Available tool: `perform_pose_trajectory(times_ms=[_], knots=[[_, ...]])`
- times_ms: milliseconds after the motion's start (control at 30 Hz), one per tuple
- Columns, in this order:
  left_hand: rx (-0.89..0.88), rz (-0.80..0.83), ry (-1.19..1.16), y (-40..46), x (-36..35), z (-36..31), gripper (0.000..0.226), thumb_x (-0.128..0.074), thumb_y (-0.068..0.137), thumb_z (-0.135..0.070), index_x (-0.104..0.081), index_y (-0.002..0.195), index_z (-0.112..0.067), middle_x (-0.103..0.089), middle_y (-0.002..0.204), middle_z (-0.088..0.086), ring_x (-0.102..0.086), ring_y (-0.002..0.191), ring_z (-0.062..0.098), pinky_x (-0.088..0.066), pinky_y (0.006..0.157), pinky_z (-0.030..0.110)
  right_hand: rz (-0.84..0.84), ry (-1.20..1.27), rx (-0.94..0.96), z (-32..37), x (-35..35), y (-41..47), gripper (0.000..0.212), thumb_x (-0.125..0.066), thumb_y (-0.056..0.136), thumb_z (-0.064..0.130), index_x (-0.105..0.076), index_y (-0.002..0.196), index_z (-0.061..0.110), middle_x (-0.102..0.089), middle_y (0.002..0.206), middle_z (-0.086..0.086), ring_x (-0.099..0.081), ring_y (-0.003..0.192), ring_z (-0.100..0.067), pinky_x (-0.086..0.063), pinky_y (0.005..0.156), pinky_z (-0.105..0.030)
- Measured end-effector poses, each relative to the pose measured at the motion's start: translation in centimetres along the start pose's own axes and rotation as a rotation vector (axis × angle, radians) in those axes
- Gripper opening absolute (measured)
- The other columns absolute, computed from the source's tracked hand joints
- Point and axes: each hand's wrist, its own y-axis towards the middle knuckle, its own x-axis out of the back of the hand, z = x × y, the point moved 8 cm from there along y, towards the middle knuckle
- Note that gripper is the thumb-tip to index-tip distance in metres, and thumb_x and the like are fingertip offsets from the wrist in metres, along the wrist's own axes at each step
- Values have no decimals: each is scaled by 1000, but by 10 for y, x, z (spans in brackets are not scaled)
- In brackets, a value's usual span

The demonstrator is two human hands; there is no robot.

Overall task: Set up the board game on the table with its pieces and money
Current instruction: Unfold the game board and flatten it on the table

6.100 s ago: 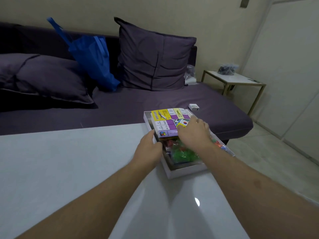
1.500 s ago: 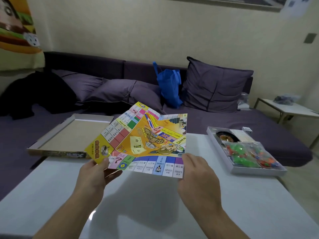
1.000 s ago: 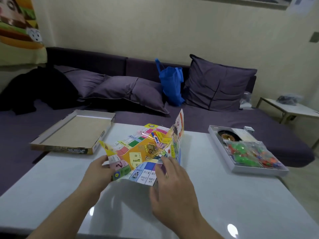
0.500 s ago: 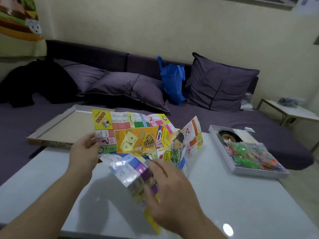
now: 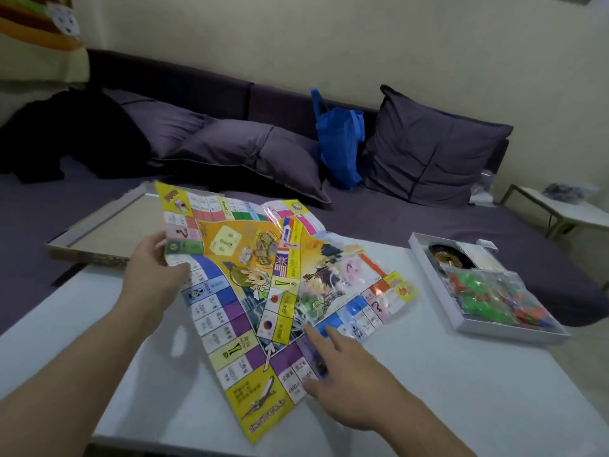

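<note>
A colourful, glossy paper game board (image 5: 250, 285) is unfolded and held tilted above the white table (image 5: 428, 374), still creased along its folds. My left hand (image 5: 153, 275) pinches its left edge with the thumb on top. My right hand (image 5: 346, 380) spreads straight fingers over the board's lower right part, index finger stretched out on it. The open white game box (image 5: 438, 291) lies at the table's right end, holding a bag of green, red and orange pieces (image 5: 494, 298) and a dark round part (image 5: 445, 255).
The box lid (image 5: 108, 232) lies upside down at the table's far left corner, overhanging a purple sofa (image 5: 395, 219) with pillows and a blue bag (image 5: 339, 143). A small side table (image 5: 566, 209) stands at the far right.
The board came out of the box and was unfolded step by step; in the last half second it opened wider and its lower part swung down toward the table's near edge.
</note>
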Motion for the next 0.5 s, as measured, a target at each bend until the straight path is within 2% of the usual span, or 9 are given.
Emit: perform_pose_trajectory(times_ms=[100, 133, 167, 200, 233, 267, 300, 400, 500], knots=[[6, 18, 51, -2, -6, 2, 69, -63, 93, 15, -44, 151, -18, -66, 110, -3, -67, 104, 25, -52, 79, 33, 40, -47, -18, 2, -9, 3, 83, -44, 100, 64, 9, 162, 49, 3, 176, 6, 4, 162, -20, -12, 129, -45], [-3, 31, 89, -2, -8, 3, 70, -65, 92, 13, -45, 150, -20, -67, 111, -2, -68, 104, 25, -53, 76, 32, 48, -57, -24, 3, -11, 3, 81, -43, 101, 63, 6, 163, 47, 3, 176, 5, 5, 161, -22, -12, 129, -46], [-18, 39, 162, -3, -9, 4, 71, -67, 92, 10, -43, 151, -21, -66, 121, 3, -67, 109, 26, -55, 77, 33, 58, -63, -32, 5, -14, 3, 80, -43, 101, 63, 3, 164, 45, 3, 176, 3, 6, 161, -24, -11, 129, -48], [-39, 44, 292, -4, -9, 4, 77, -70, 91, 5, -37, 156, -20, -57, 141, 9, -61, 123, 30, -56, 88, 39, 67, -69, -40, 7, -17, 3, 79, -42, 102, 62, 2, 164, 44, 3, 176, 1, 7, 161, -26, -11, 129, -49], [-66, 57, 441, -5, -9, 4, 86, -73, 90, -1, -28, 161, -20, -38, 160, 10, -47, 141, 33, -50, 106, 47, 74, -80, -48, 10, -20, 2, 78, -42, 102, 61, 1, 165, 42, 2, 176, -1, 6, 161, -29, -11, 129, -50], [-89, 83, 566, -6, -12, 5, 96, -75, 89, -5, -18, 165, -20, -18, 171, 5, -29, 153, 32, -38, 119, 53, 78, -96, -56, 13, -21, 1, 77, -41, 103, 60, 0, 165, 40, 2, 176, -4, 6, 160, -32, -11, 128, -51], [-109, 113, 649, -9, -17, 7, 100, -76, 90, -8, -13, 167, -22, -4, 174, -1, -15, 158, 31, -31, 122, 56, 80, -110, -67, 16, -23, -1, 77, -40, 104, 60, 0, 166, 39, 3, 176, -6, 6, 160, -34, -10, 128, -52], [-220, 200, 812, -26, -40, 0, 83, -74, 95, -17, -27, 163, -28, 5, 171, -13, -5, 160, 28, -35, 118, 55, 79, -137, -118, 24, -28, -5, 75, -37, 106, 58, 0, 167, 34, 4, 175, -12, 6, 159, -41, -7, 128, -53], [-383, 425, 906, -64, -87, -4, 61, -63, 102, -33, -38, 158, -32, -6, 172, -10, -17, 158, 23, -31, 124, 47, 97, -145, -174, 33, -34, -11, 79, -40, 106, 55, 1, 168, 27, 5, 174, -18, 6, 158, -44, -5, 127, -54]])
